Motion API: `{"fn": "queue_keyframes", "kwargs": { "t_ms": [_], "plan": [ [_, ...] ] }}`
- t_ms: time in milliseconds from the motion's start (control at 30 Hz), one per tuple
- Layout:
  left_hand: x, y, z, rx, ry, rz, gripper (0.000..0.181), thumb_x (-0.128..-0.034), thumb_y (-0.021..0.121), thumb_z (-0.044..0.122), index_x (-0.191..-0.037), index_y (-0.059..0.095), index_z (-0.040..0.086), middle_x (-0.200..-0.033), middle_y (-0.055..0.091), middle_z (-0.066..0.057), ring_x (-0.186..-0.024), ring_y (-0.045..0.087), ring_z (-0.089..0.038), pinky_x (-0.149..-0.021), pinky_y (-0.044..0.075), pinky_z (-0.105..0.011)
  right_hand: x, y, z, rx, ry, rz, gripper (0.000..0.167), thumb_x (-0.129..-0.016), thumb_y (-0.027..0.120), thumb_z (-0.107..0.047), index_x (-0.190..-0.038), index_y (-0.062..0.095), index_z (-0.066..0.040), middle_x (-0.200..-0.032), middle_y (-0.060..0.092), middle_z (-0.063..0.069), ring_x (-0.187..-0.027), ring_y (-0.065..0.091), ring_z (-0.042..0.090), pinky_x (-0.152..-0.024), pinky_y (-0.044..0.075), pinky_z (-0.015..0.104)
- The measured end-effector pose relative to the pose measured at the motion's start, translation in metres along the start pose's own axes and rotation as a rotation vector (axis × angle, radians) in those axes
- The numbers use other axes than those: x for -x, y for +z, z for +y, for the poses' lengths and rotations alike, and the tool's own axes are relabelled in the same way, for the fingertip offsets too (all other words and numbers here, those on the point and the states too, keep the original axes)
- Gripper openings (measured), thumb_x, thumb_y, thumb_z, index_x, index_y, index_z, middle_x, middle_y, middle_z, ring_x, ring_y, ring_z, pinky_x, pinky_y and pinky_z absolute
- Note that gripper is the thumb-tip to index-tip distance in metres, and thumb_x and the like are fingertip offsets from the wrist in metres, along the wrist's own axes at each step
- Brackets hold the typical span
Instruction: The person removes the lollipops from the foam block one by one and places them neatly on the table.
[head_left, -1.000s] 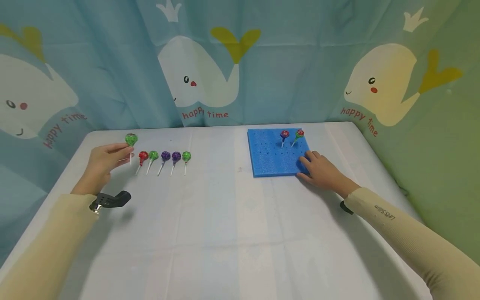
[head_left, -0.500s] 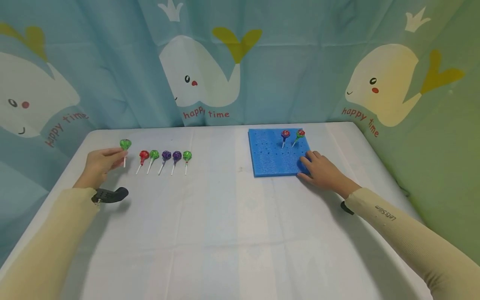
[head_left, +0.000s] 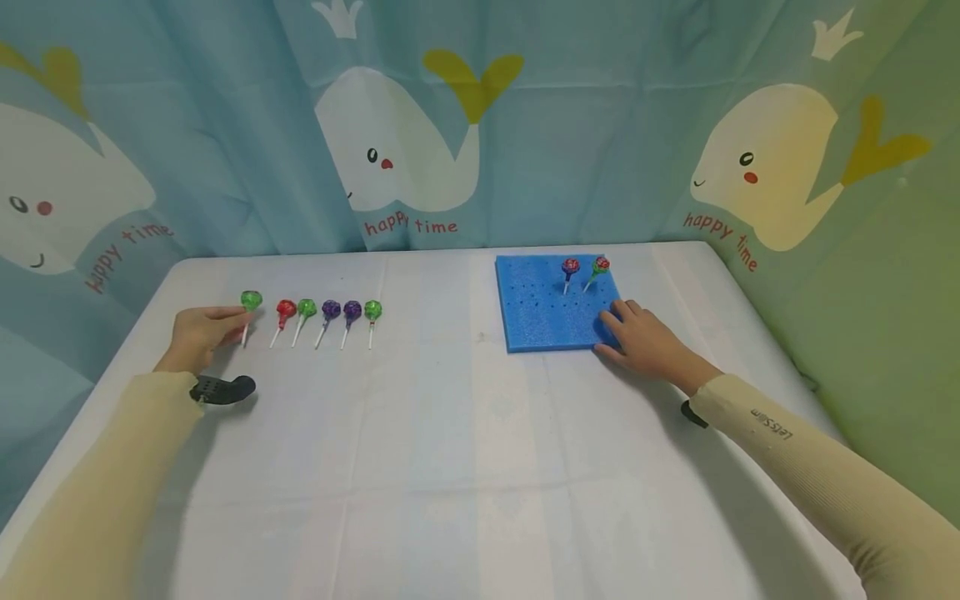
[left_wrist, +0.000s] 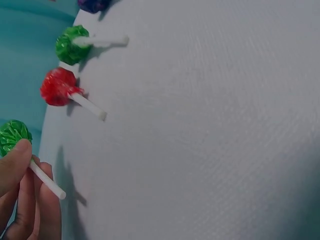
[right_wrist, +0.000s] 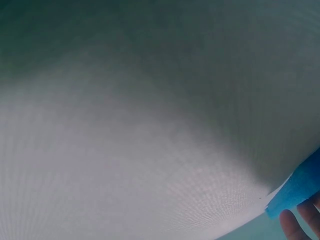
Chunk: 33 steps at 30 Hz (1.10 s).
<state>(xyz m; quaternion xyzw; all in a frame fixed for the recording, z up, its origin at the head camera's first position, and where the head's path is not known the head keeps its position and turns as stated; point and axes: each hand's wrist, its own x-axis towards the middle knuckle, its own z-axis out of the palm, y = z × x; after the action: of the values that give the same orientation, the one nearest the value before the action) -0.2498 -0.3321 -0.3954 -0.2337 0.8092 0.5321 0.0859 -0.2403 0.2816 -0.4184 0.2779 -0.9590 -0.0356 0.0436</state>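
Pinched between thumb and fingers of the left hand (head_left: 198,335), just below the wrapped head: a green lollipop (head_left: 251,300), at left toward the far edge of the surface (head_left: 450,458), just beside a row of five; contact with the surface uncertain. In the row, left to right: a red lollipop (head_left: 286,310), a second green lollipop (head_left: 307,308), two purple lollipops (head_left: 331,310), a third green lollipop (head_left: 372,310), all lying with sticks toward the near side. Touching the near right corner of a blue board (head_left: 536,325): the right hand (head_left: 645,342); gripping or merely pressing, impossible to tell. Set in the far right part of the board: two standing lollipops (head_left: 571,266).

Step in hand, by judgement: laying down the green lollipop at the left end of the row. For good execution, keep the pinch at the neck, swing the stick toward the near side to match the neighbours, lower until fully supported, then part the fingers gently to avoid rolling.

Compared with one second earlier: green lollipop lower and slightly farther left, stick leaning rather than vertical; row and right hand essentially unchanged.
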Motion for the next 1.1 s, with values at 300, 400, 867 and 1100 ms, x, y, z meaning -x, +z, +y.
{"fn": "queue_keyframes", "kwargs": {
  "t_ms": [300,400,867,1100],
  "plan": [
    [-0.011,0.008,-0.006,-0.102,-0.071,0.091,0.056,-0.0885,0.064,0.026,-0.137,0.047,0.004,-0.111,0.056,0.001,-0.064,0.051,0.009,-0.058,0.047,-0.006,0.000,-0.002,-0.001,-0.010,0.019,-0.025,0.053,-0.089,0.061,-0.039,-0.121,0.051,0.002,-0.115,0.050,0.025,-0.103,0.051,0.038,-0.087,0.049,0.051],
    [-0.014,0.010,-0.007,-0.152,-0.077,0.107,0.057,-0.0888,0.063,0.029,-0.137,0.047,0.005,-0.129,0.050,-0.007,-0.074,0.050,0.003,-0.068,0.048,-0.008,0.000,-0.001,-0.001,-0.011,0.019,-0.027,0.053,-0.089,0.061,-0.039,-0.121,0.051,0.002,-0.114,0.050,0.024,-0.103,0.051,0.038,-0.087,0.049,0.051],
    [-0.011,0.013,-0.002,-0.280,0.055,0.121,0.048,-0.0885,0.065,0.027,-0.126,0.057,-0.001,-0.073,0.051,0.021,-0.077,0.048,-0.003,-0.060,0.040,-0.012,0.000,-0.001,0.000,-0.007,0.026,-0.037,0.054,-0.089,0.061,-0.039,-0.122,0.051,0.002,-0.115,0.049,0.024,-0.104,0.051,0.038,-0.088,0.049,0.051],
    [-0.011,0.008,-0.003,-0.289,0.064,0.037,0.054,-0.0882,0.064,0.028,-0.130,0.051,-0.003,-0.091,0.060,0.009,-0.076,0.049,-0.001,-0.059,0.041,-0.010,0.000,0.000,0.001,0.002,0.021,-0.031,0.053,-0.089,0.061,-0.039,-0.121,0.051,0.002,-0.115,0.049,0.025,-0.104,0.051,0.038,-0.088,0.049,0.052]
  ]
}}
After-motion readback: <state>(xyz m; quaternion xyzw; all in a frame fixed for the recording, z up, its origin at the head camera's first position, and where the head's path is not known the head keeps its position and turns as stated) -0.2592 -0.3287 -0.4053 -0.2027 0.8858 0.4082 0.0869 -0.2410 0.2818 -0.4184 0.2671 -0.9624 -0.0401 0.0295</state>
